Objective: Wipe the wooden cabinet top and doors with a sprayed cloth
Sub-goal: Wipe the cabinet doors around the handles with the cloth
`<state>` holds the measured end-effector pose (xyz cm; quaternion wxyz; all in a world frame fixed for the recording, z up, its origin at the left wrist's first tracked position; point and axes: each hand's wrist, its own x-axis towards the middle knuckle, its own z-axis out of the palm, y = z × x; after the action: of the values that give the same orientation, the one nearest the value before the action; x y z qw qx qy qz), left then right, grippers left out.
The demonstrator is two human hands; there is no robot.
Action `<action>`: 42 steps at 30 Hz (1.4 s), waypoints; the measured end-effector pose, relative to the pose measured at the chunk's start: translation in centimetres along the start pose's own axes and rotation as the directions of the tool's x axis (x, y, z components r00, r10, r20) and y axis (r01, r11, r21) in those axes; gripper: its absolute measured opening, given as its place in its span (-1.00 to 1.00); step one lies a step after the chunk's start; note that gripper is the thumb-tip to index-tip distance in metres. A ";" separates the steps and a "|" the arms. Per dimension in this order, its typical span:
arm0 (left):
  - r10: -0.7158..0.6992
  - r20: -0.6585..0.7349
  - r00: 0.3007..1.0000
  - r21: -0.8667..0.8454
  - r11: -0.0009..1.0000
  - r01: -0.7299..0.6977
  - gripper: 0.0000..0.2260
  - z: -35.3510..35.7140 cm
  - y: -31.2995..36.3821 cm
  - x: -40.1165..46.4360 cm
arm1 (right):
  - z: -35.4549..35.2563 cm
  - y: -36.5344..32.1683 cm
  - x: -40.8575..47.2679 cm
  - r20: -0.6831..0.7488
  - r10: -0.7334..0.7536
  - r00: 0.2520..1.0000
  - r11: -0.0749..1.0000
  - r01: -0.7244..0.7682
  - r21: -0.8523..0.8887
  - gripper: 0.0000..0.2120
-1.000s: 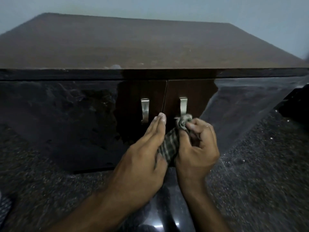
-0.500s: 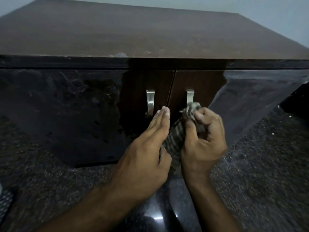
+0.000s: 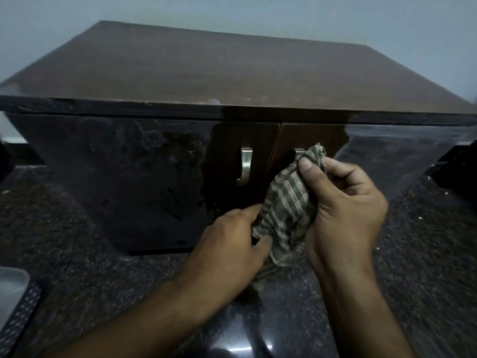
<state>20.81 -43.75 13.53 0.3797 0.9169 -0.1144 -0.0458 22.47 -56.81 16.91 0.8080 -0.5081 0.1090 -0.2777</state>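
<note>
Both forearms are reaching in from below toward the cabinet doors [image 3: 304, 140]. The right hand [image 3: 346, 202] is gripping the checked cloth [image 3: 286, 205], thumb pressing on its upper end and fingers [image 3: 343, 174] curling round behind it, holding it bunched just in front of the right door. The cloth's top end is covering most of the right handle [image 3: 299, 151]; whether it is touching the handle is hard to tell. The left hand [image 3: 229, 244] is lying lower, knuckles up, its fingers pinching the cloth's lower edge. The left handle [image 3: 245, 166] is showing in full on the left door. The brown cabinet top [image 3: 232, 71] is stretching away above, with a glossy dark floor [image 3: 77, 267] below. No writing or labels are readable anywhere.
</note>
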 end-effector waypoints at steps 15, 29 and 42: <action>-0.174 -0.219 0.960 -0.591 0.807 0.011 -0.79 -1.4 1.1 -0.3 | -4.1 2.7 -0.9 0.249 0.640 0.727 0.766 -0.581 -0.275 -0.70; -0.185 -0.099 0.978 -0.448 0.886 0.122 -0.70 -1.0 -0.5 0.4 | -4.5 4.2 -0.9 0.385 0.598 0.703 0.790 -0.598 -0.135 -0.58; -0.197 0.293 0.936 -0.555 0.762 0.334 -0.68 -7.6 -5.5 -3.7 | 0.7 6.2 -4.9 0.481 0.624 0.616 0.778 -0.435 -0.452 -0.60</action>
<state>19.47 -33.89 15.02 0.6232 0.7466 -0.0029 -0.2326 20.86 -51.52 11.27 0.7598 -0.6258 0.0303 0.1738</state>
